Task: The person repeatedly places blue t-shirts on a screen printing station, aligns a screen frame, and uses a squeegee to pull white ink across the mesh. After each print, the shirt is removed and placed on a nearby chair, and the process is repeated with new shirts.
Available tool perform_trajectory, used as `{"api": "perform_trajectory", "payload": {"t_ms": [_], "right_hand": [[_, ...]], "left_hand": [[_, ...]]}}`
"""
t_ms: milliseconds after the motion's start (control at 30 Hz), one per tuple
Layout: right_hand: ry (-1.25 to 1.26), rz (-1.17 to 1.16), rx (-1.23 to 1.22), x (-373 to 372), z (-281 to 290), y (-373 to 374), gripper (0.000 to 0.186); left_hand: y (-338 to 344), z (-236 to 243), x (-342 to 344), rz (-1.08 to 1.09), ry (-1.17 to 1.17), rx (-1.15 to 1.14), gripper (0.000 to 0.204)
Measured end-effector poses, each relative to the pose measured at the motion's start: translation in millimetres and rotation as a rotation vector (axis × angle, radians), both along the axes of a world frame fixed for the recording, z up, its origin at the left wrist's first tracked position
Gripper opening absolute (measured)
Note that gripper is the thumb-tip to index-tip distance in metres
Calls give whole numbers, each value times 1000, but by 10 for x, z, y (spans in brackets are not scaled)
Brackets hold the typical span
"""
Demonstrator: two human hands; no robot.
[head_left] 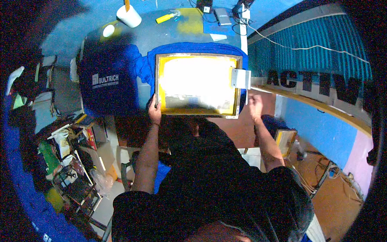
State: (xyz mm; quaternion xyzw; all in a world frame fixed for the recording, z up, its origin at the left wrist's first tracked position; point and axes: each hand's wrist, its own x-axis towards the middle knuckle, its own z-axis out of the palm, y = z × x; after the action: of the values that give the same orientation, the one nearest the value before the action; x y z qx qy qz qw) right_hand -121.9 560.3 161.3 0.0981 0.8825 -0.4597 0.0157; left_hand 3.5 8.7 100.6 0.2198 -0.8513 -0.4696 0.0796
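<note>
We had the framed screen point(197, 84) over the blue cloth point(193, 47) at the near side of the table point(161, 34), its face (white glare hid most of it) turned up toward us. Our left hand point(154, 109) grasped its left edge near the lower corner. Our right hand point(254, 105) was just beside the right edge, blurred, and we could not tell whether it held anything. A pale bracket point(241, 78) sat on that right edge.
</note>
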Motion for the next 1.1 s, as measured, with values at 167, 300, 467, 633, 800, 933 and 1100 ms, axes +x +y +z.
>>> {"api": "perform_trajectory", "payload": {"t_ms": [167, 300, 467, 633, 800, 933, 1100], "right_hand": [[242, 517, 732, -692, 515, 267, 49], [347, 1050, 962, -1220, 764, -13, 71], [322, 1492, 931, -1618, 1092, -119, 74], [426, 1637, 980, -1751, 923, -420, 66], [464, 1557, 909, -1774, 824, -498, 57], [608, 1496, 840, -1715, 948, -277, 57], [574, 1513, 978, -1544, 863, -148, 56]], "left_hand": [[3, 70, -32, -49, 73, -22, 58], [77, 227, -139, -59, 144, -45, 57], [27, 325, -205, -157, -6, -217, 50], [-11, 218, -207, -154, -26, -266, 49], [-17, 230, -221, -189, -34, -311, 51], [8, 323, -227, -159, -214, -277, 53], [16, 364, -242, -176, -138, -278, 52]]}}
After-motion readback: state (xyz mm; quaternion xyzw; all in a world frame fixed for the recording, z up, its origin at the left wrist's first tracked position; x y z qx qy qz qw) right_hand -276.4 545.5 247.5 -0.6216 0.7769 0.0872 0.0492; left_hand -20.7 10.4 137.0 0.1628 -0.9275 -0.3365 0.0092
